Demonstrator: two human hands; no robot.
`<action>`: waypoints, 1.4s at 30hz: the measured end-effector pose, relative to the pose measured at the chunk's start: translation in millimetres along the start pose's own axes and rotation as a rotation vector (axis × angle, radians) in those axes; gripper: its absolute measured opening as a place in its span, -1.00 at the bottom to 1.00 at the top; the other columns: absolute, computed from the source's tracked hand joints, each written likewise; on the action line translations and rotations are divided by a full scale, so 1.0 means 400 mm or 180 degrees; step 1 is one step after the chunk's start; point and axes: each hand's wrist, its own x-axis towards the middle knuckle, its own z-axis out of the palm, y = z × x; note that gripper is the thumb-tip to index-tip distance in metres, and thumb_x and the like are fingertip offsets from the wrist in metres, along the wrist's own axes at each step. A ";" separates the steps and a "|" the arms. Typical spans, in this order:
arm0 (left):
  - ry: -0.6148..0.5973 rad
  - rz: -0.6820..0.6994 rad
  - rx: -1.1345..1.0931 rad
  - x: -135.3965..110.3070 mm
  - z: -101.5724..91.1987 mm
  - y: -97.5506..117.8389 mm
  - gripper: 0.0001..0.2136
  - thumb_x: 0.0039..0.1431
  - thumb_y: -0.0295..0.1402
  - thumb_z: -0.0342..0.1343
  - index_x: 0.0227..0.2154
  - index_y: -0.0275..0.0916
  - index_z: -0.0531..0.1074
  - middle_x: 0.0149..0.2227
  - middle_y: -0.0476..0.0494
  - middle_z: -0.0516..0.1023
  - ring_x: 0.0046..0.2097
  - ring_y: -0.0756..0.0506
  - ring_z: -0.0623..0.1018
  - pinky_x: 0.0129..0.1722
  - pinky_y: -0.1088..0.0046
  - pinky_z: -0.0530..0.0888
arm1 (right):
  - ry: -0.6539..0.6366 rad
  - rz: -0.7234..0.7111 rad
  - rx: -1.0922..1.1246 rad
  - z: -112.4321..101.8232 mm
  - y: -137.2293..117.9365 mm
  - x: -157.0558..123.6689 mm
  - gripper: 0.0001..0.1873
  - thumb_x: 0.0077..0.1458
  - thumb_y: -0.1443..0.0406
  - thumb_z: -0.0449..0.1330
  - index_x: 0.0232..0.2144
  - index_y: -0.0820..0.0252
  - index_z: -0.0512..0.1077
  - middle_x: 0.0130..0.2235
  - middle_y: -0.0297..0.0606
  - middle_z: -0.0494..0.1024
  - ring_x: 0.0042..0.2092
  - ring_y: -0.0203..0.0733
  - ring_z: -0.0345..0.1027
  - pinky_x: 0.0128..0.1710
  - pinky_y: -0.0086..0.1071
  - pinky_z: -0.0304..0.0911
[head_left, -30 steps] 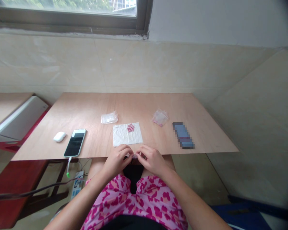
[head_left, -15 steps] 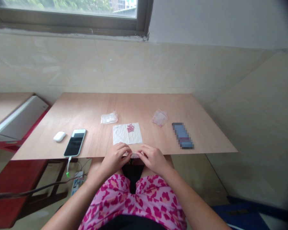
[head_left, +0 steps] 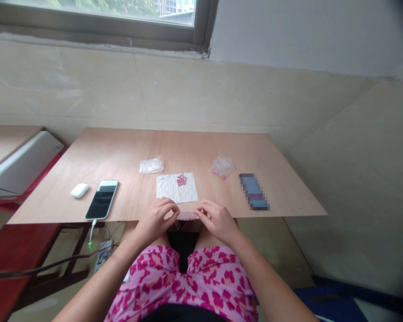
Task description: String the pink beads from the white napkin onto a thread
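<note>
A plywood counter [head_left: 201, 147] fills the middle of the frame, below a tiled wall [head_left: 201, 89] and a window [head_left: 97, 15] at upper left. A red bench [head_left: 16, 255] lies beyond its left edge. The person's pink-patterned clothing [head_left: 181, 281] sits just behind the near edge.

At that edge, lower centre, the left hand [head_left: 156, 219] and right hand [head_left: 217, 219] grip a small pale-pink strip [head_left: 187, 216] between them; what it is cannot be told. Just ahead lies a white paper sheet [head_left: 177, 188] with a cluster of pink beads [head_left: 181, 180] on it, between a clear plastic bag [head_left: 151, 164] and a pink-tinged plastic bag [head_left: 222, 166]. Further left are a smartphone [head_left: 101, 200] with a white cable [head_left: 92, 232] and a white oval object [head_left: 79, 190]. Toward the right edge, a dark-blue object [head_left: 254, 191] is pixelated, its face unreadable.
</note>
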 end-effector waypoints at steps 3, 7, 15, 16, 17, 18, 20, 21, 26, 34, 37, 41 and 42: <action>0.0017 -0.0052 -0.0108 0.000 0.003 0.005 -0.91 0.35 -0.46 0.11 -0.29 -0.20 0.47 -0.27 -0.13 0.54 -0.20 -0.12 0.52 -0.15 0.33 0.44 | -0.0041 0.0021 0.0131 -0.001 -0.001 0.001 -0.85 0.38 0.30 0.15 -0.27 0.14 0.49 -0.25 -0.27 0.55 -0.29 -0.22 0.41 -0.29 -0.38 0.25; -0.0014 -0.0210 -0.0432 0.004 0.015 0.023 -0.90 0.32 -0.50 0.07 -0.30 -0.21 0.42 -0.27 -0.12 0.51 -0.19 -0.11 0.51 -0.15 0.34 0.44 | -0.0103 0.0006 0.0269 0.011 -0.010 0.008 -0.89 0.31 0.35 0.16 -0.30 0.14 0.45 -0.30 -0.30 0.49 -0.31 -0.23 0.37 -0.31 -0.40 0.24; -0.0115 -0.0678 -0.0834 0.001 0.025 0.050 -0.88 0.45 -0.37 -0.03 -0.23 -0.20 0.37 -0.25 -0.13 0.49 -0.20 -0.11 0.49 -0.15 0.33 0.45 | -0.0172 -0.0171 0.0459 0.013 -0.029 0.012 -0.77 0.36 0.32 0.10 -0.37 0.14 0.46 -0.34 -0.27 0.49 -0.31 -0.18 0.37 -0.29 -0.34 0.25; -0.0120 -0.0732 -0.0859 0.000 0.024 0.051 -0.87 0.46 -0.35 -0.04 -0.23 -0.20 0.36 -0.25 -0.13 0.49 -0.20 -0.11 0.49 -0.15 0.33 0.45 | -0.0172 -0.0187 0.0489 0.010 -0.030 0.012 -0.77 0.37 0.31 0.10 -0.36 0.13 0.47 -0.34 -0.27 0.50 -0.30 -0.18 0.38 -0.28 -0.34 0.25; -0.0113 -0.0790 -0.0876 0.000 0.022 0.051 -0.86 0.47 -0.34 -0.05 -0.22 -0.19 0.36 -0.25 -0.12 0.49 -0.20 -0.11 0.49 -0.15 0.33 0.45 | -0.0176 -0.0205 0.0510 0.007 -0.030 0.011 -0.76 0.38 0.31 0.09 -0.34 0.13 0.49 -0.33 -0.26 0.50 -0.29 -0.17 0.39 -0.27 -0.33 0.26; -0.0095 -0.0848 -0.0884 0.000 0.021 0.051 -0.85 0.48 -0.33 -0.06 -0.22 -0.19 0.36 -0.26 -0.12 0.49 -0.20 -0.11 0.49 -0.16 0.33 0.45 | -0.0181 -0.0220 0.0517 0.006 -0.029 0.011 -0.75 0.39 0.31 0.08 -0.33 0.13 0.50 -0.32 -0.25 0.51 -0.29 -0.17 0.40 -0.26 -0.33 0.27; -0.0030 -0.0938 -0.0874 0.001 0.020 0.047 -0.85 0.48 -0.32 -0.06 -0.22 -0.19 0.35 -0.26 -0.12 0.48 -0.21 -0.11 0.49 -0.18 0.34 0.45 | -0.0170 -0.0250 0.0492 0.006 -0.027 0.012 -0.73 0.40 0.30 0.07 -0.32 0.13 0.52 -0.33 -0.24 0.51 -0.30 -0.17 0.40 -0.28 -0.33 0.27; 0.0008 -0.0954 -0.0860 0.002 0.019 0.045 -0.85 0.47 -0.31 -0.06 -0.22 -0.19 0.35 -0.26 -0.12 0.48 -0.21 -0.11 0.49 -0.18 0.34 0.45 | -0.0158 -0.0263 0.0466 0.006 -0.026 0.012 -0.72 0.40 0.29 0.07 -0.32 0.13 0.53 -0.33 -0.24 0.51 -0.30 -0.17 0.40 -0.29 -0.34 0.26; 0.0093 -0.0840 -0.0809 0.002 0.011 0.041 -0.84 0.48 -0.30 -0.07 -0.22 -0.19 0.36 -0.25 -0.13 0.48 -0.19 -0.11 0.50 -0.14 0.33 0.46 | -0.0052 -0.0345 0.0318 0.008 -0.022 0.007 -0.70 0.39 0.30 0.05 -0.35 0.14 0.53 -0.35 -0.24 0.49 -0.34 -0.20 0.37 -0.34 -0.35 0.22; 0.0118 -0.0962 -0.1008 -0.001 0.019 0.045 -0.84 0.45 -0.26 -0.02 -0.25 -0.19 0.37 -0.28 -0.13 0.51 -0.22 -0.11 0.52 -0.19 0.35 0.49 | 0.0147 -0.0139 0.0487 0.016 0.006 0.010 -0.70 0.32 0.29 0.11 -0.46 0.16 0.48 -0.40 -0.24 0.49 -0.38 -0.18 0.34 -0.37 -0.34 0.23; 0.0079 -0.1109 -0.1622 -0.003 0.034 0.041 -0.81 0.47 -0.20 -0.03 -0.23 -0.18 0.34 -0.36 -0.06 0.49 -0.32 -0.07 0.54 -0.29 0.40 0.50 | -0.0113 0.0173 0.1335 0.027 0.005 0.016 -0.77 0.30 0.23 0.14 -0.33 0.16 0.54 -0.30 -0.22 0.58 -0.25 -0.12 0.46 -0.22 -0.31 0.38; 0.0147 -0.1209 -0.2171 -0.006 0.049 0.040 -0.77 0.44 -0.11 0.01 -0.17 -0.18 0.32 -0.40 -0.01 0.45 -0.41 -0.04 0.51 -0.41 0.43 0.51 | -0.0389 0.0588 0.1854 0.064 0.012 0.011 -0.75 0.24 0.14 0.23 -0.25 0.20 0.58 -0.23 -0.19 0.64 -0.19 -0.09 0.50 -0.14 -0.25 0.43; 0.0169 -0.1267 -0.2350 -0.006 0.049 0.040 -0.75 0.43 -0.09 0.01 -0.11 -0.18 0.31 -0.40 0.00 0.44 -0.42 -0.04 0.51 -0.44 0.44 0.52 | -0.0332 0.0705 0.1870 0.072 0.019 0.008 -0.74 0.22 0.12 0.24 -0.28 0.20 0.59 -0.25 -0.19 0.64 -0.21 -0.10 0.50 -0.16 -0.26 0.43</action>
